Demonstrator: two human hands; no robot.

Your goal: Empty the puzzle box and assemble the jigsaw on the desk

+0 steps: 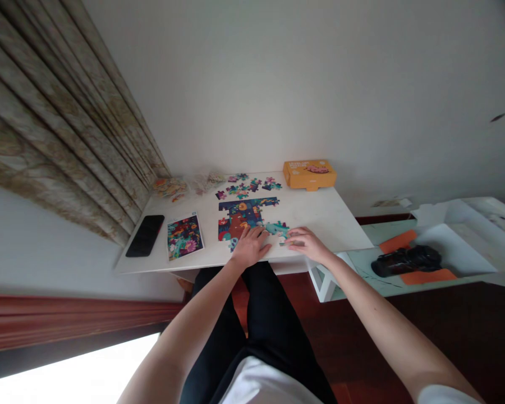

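A partly joined jigsaw puzzle [239,221] with a brown animal on dark blue lies near the table's front edge. My left hand [249,248] rests on its lower right part, fingers stretched out and apart. To the right, my right hand [306,244] has its fingers drawn together at a small group of teal and white puzzle pieces [276,228]. A piece at its fingertips is mostly covered by them. Several loose puzzle pieces [252,185] lie behind the joined part. Left of it is a picture card [185,237] with a colourful print.
A black phone [145,235] lies at the table's left edge. Clear plastic bags [200,182] with pieces sit at the back left. A yellow puzzle box [310,174] stands at the back right against the wall. Right of the white table [336,224], a lower glass shelf [364,269] holds a dark object and white boxes.
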